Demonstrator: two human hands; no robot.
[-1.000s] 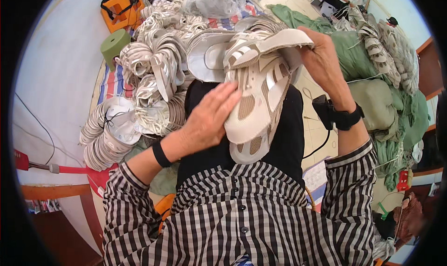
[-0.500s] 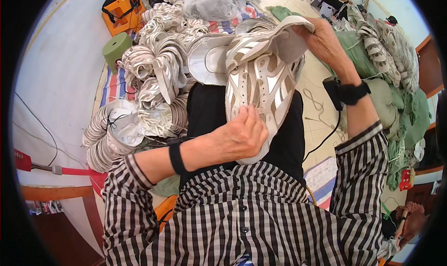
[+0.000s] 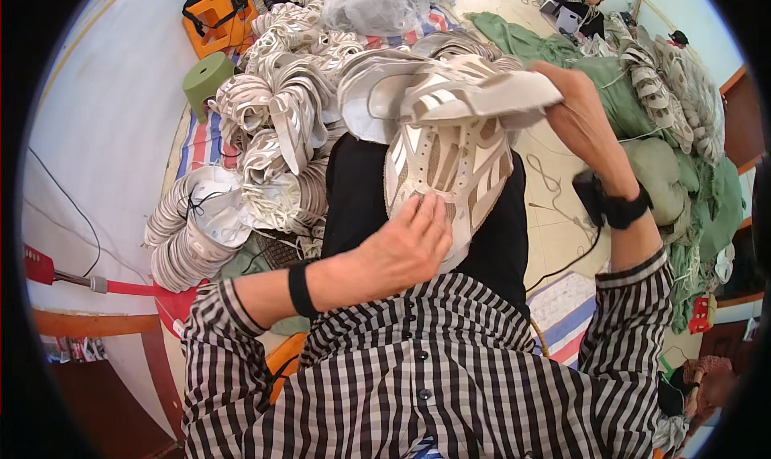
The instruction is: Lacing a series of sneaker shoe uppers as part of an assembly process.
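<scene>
A beige and white shoe upper (image 3: 450, 158) with mesh panels and rows of lace holes lies over my lap, its toe toward me. My left hand (image 3: 401, 242) is at the front of its lace opening, fingers drawn together and fingertips touching the surface. Whatever they pinch is hidden. My right hand (image 3: 580, 110) grips the edge of a raised, striped flap (image 3: 474, 93) at the far end, bent over the lace area. Whether that flap belongs to the same upper cannot be made out. Further pale uppers (image 3: 369, 97) lie just behind it.
Bundled uppers (image 3: 189, 246) and heaped ones (image 3: 293, 118) lie on my left. Beyond them stand a green stool (image 3: 207, 81) and an orange stool (image 3: 217, 25), near a clear plastic bag (image 3: 377, 5). Green cloth sacks (image 3: 666, 166) are piled right, beside a cord (image 3: 550, 186) on the floor.
My right hand has moved right and down, tipping the raised flap flatter over the lace area. My left hand has shifted slightly left and down, its fingertips still at the upper's front.
</scene>
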